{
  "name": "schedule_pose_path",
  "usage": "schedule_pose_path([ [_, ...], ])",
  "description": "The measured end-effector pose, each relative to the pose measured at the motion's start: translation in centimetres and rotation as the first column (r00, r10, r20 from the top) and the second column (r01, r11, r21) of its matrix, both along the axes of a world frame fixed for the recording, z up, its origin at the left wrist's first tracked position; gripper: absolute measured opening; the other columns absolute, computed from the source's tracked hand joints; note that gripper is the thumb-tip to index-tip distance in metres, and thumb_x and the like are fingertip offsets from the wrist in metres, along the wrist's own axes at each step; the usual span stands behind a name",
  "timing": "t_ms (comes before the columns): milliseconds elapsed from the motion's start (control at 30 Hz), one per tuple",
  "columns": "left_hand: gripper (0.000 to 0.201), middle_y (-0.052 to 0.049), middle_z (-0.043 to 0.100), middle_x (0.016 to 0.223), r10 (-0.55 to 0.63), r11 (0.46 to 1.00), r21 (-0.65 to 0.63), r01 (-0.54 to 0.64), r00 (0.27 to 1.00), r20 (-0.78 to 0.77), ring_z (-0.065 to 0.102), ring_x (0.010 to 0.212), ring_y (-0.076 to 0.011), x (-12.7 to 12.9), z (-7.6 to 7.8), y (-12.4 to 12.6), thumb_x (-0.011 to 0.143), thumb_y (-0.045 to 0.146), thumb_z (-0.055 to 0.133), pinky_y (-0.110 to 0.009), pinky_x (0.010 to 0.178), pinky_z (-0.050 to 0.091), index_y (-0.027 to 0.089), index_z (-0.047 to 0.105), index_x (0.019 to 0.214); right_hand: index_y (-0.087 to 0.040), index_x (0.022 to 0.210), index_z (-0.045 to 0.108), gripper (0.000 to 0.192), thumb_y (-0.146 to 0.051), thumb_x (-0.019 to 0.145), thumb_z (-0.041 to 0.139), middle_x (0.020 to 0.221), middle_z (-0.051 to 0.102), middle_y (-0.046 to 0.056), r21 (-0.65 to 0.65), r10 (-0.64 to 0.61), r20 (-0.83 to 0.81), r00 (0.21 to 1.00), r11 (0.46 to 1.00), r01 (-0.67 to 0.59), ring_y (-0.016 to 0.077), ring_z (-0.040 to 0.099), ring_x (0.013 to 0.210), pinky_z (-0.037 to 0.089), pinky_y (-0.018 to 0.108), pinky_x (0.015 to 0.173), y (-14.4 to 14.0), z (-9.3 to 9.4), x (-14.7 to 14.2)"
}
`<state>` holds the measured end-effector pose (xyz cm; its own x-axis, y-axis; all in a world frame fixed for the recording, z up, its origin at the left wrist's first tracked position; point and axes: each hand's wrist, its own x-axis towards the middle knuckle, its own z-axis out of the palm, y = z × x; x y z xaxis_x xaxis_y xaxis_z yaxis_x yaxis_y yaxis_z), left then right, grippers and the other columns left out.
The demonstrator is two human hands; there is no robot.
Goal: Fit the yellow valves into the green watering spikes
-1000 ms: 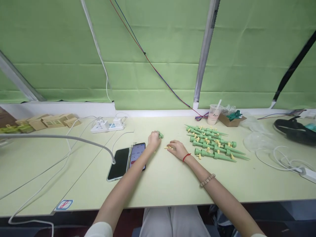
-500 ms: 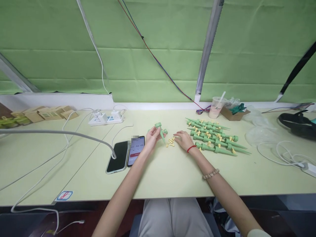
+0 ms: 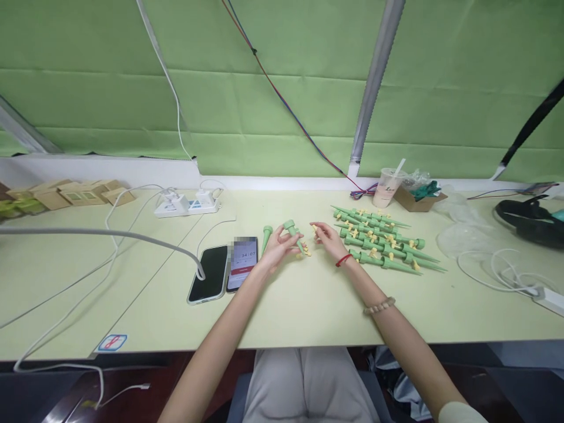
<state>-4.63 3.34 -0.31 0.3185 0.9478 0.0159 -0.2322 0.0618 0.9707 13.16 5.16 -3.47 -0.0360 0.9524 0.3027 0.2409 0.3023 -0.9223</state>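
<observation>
Green plastic cone spike [image 3: 294, 234] pinched in left hand [image 3: 277, 249] at frame centre, lifted off pale table [image 3: 308, 305] since a second before; small yellow plastic clip [image 3: 315, 228] nipped in right hand [image 3: 328, 239] fingertips, brought beside it.

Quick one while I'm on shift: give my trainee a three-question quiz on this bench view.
1. True or false: the left hand holds a green spike.
2. What small thing does the right hand pinch? A) a yellow clip B) a phone C) a cup
3. Which side of the right hand is the pile of green spikes on, as seen in the head view?

Key: 1 true; 2 A; 3 right.
</observation>
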Motion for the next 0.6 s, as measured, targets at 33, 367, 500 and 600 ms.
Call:
schedule_pose_path([
  [33,0.062,-0.01,0.064,0.105,-0.026,1.0,0.013,0.026,1.0,-0.003,0.067,0.073,-0.0142,0.0,0.0,-0.1,0.07,0.033,0.069,-0.027,0.066,0.054,0.022,0.038,0.122,-0.021,0.106,0.057,0.037,-0.047,0.082,0.045,0.084,0.058,0.003,-0.054,0.044,-0.105,0.994,0.997,-0.05,0.0133,0.058,0.072,0.052,0.029,0.066,-0.1,0.4,-0.1],
  [367,0.067,-0.013,0.061,0.11,-0.03,0.999,0.044,0.031,0.999,-0.028,0.067,0.072,-0.0154,0.5,0.2,-0.4,0.071,0.032,0.067,-0.031,0.065,0.055,0.021,0.034,0.129,-0.021,0.102,0.059,0.041,-0.045,0.069,0.064,0.082,0.063,0.002,0.035,0.121,-0.224,0.967,0.993,-0.116,0.0126,0.061,0.073,0.052,0.026,0.065,-1.2,2.7,0.0],
  [500,0.055,-0.012,0.061,0.11,-0.06,0.998,0.02,0.061,0.998,-0.036,0.067,0.073,-0.0155,0.5,0.1,-0.4,0.071,0.034,0.068,-0.029,0.064,0.055,0.019,0.044,0.118,-0.02,0.097,0.065,0.036,-0.043,0.07,0.064,0.094,0.065,0.004,0.04,0.104,-0.242,0.965,0.994,-0.098,0.0132,0.062,0.076,0.053,0.03,0.071,-1.1,2.7,0.2],
  [600,0.045,-0.012,0.061,0.111,-0.107,0.994,-0.004,0.107,0.994,-0.005,0.067,0.077,-0.016,0.5,0.1,-0.4,0.072,0.034,0.067,-0.027,0.065,0.054,0.018,0.048,0.109,-0.019,0.093,0.068,0.035,-0.039,0.065,0.069,0.092,0.067,0.005,0.065,0.061,-0.199,0.978,0.997,-0.049,0.0135,0.062,0.074,0.052,0.031,0.073,-1.2,2.6,0.2],
])
